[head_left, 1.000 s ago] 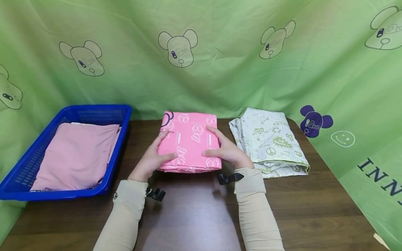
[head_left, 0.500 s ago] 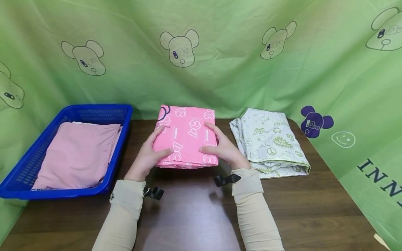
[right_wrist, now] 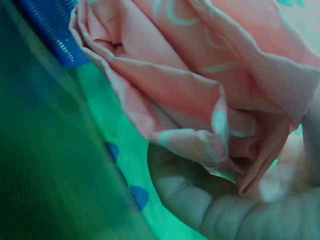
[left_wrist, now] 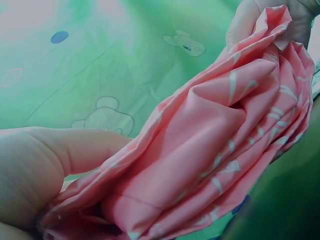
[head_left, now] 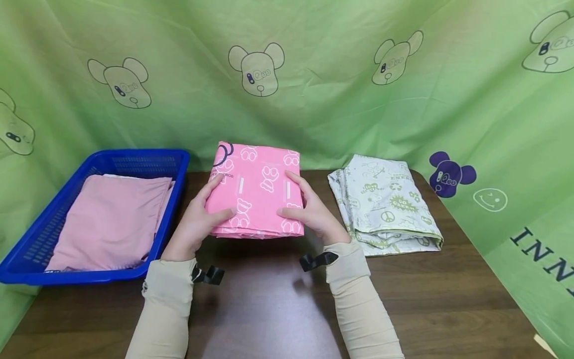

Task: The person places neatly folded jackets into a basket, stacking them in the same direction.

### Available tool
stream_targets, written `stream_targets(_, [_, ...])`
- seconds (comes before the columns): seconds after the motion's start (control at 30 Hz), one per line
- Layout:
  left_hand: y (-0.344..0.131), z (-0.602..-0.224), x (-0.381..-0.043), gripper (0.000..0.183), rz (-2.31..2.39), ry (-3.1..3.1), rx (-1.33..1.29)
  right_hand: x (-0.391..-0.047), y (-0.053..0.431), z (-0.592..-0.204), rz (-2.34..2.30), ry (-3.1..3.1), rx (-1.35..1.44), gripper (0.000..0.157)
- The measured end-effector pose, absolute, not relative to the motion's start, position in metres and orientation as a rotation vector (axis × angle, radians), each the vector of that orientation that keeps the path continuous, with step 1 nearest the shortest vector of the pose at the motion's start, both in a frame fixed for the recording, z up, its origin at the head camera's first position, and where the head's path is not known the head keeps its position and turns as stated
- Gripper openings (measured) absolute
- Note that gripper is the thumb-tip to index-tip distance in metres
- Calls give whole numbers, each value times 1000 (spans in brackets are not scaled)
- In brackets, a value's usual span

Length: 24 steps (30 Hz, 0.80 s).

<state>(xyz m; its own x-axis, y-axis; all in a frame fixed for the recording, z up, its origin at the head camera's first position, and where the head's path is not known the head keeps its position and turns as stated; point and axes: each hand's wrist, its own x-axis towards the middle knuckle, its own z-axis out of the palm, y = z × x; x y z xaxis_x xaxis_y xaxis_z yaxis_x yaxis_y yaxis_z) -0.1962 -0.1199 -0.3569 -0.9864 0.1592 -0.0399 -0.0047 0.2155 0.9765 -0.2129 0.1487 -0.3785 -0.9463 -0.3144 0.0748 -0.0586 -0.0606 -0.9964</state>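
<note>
A folded pink cloth with white bear outlines is held between both hands, above the table. At its left side the left hand grips it, thumb on the top face. The right hand grips the opposite side, its thumb also on top. Layered folds of the pink cloth fill the left wrist view, beside the left hand. In the right wrist view, curled fingers of the right hand pass under the pink cloth.
A blue plastic basket stands at the left with folded light pink fabric inside. On the right of the brown table lies a folded white cloth with green prints. A green curtain hangs along the back.
Both hands have raised the pink cloth and carried it to the left, toward the basket. The basket and the white cloth stay where they were.
</note>
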Motion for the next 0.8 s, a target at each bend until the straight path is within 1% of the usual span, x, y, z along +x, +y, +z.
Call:
stream_targets(0.43, [-131, -348, -192, 78, 1992, 2358, 185, -209, 132, -377, -2288, 1908, -451, 90])
stream_targets(0.8, [-149, -342, -191, 79, 2045, 2430, 242, -206, 116, -378, -2281, 1861, -551, 92])
